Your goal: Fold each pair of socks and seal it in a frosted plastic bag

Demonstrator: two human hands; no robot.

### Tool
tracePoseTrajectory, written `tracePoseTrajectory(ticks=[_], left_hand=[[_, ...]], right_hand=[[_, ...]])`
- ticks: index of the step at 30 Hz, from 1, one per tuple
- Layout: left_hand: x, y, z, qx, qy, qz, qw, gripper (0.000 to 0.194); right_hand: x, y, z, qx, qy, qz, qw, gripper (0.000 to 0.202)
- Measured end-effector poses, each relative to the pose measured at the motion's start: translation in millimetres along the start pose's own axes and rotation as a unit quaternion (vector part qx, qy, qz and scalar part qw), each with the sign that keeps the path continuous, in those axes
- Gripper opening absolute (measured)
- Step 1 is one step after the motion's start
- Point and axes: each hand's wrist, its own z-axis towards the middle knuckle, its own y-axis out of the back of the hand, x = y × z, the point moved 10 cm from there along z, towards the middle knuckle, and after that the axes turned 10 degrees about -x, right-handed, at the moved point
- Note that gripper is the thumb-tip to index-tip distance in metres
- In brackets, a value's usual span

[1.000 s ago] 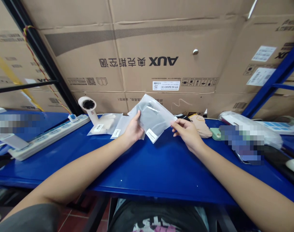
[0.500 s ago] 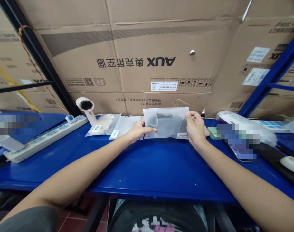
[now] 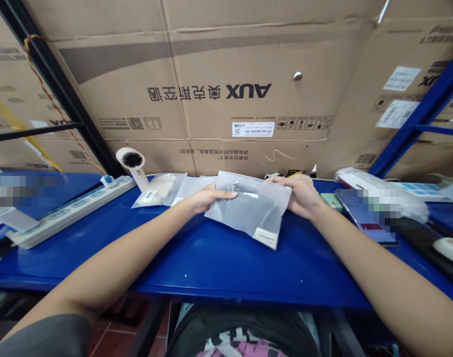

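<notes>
A frosted plastic zip bag (image 3: 244, 210) hangs tilted above the table between my hands. It has dark print near the top and a white label at its lower right corner. My left hand (image 3: 207, 196) pinches its upper left part, thumb across the front. At the upper right edge my right hand (image 3: 300, 195) grips the bag, with some fingers hidden behind it. On the table left of my left hand lie another frosted bag (image 3: 195, 185) and a bag with a pale item inside (image 3: 160, 189). A white handheld fan (image 3: 134, 163) stands beside them.
A power strip (image 3: 72, 210) runs along the left of the blue table (image 3: 226, 272). To the right lie a phone (image 3: 360, 208), a green case (image 3: 331, 202), a plastic-wrapped white item (image 3: 382, 193) and a white mouse (image 3: 450, 249). Cardboard (image 3: 219, 49) walls the back.
The zip bag has gone from upright and facing me to tilted, its lower edge swung toward me and down. My right hand has turned at its upper right edge.
</notes>
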Motion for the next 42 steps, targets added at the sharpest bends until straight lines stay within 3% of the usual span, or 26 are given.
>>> tracePoseTrajectory(ticks=[4, 7, 11, 14, 19, 24, 32, 36, 38, 42], left_hand=[[-6, -1.3, -4, 0.032, -0.012, 0.081, 0.996, 0.036], [-7, -6.6, -7, 0.052, -0.014, 0.126, 0.991, 0.037], [-7, -16.3, -9, 0.074, -0.023, 0.143, 0.987, 0.036], [-1, -14.8, -9, 0.048, -0.010, 0.179, 0.983, 0.033], [0, -19.6, -11, 0.040, -0.017, 0.234, 0.971, 0.033], [-12, -29.8, -11, 0.050, -0.087, 0.254, 0.962, 0.030], [-22, -26.1, -10, -0.037, -0.149, 0.302, 0.941, 0.034], [-20, -19.2, -7, -0.063, -0.160, 0.314, 0.934, 0.036], [-19, -14.8, -5, -0.073, -0.170, 0.313, 0.932, 0.036], [-20, -16.1, -4, -0.057, -0.193, 0.301, 0.932, 0.039]], right_hand=[[-16, -14, -15, 0.131, -0.040, -0.168, 0.976, 0.026], [-23, -24, -23, 0.188, -0.027, -0.249, 0.950, 0.034], [-28, -34, -23, 0.177, -0.004, -0.272, 0.946, 0.037], [-35, -38, -21, 0.147, -0.007, -0.269, 0.952, 0.038], [-51, -52, -31, 0.206, -0.044, -0.271, 0.939, 0.037], [-42, -56, -39, 0.253, -0.012, -0.303, 0.919, 0.032], [-46, -54, -32, 0.209, 0.021, -0.344, 0.915, 0.033], [-42, -48, -19, 0.105, 0.099, -0.400, 0.905, 0.032], [-40, -45, -16, 0.061, 0.116, -0.393, 0.910, 0.037], [-40, -48, -18, 0.068, 0.095, -0.325, 0.939, 0.046]])
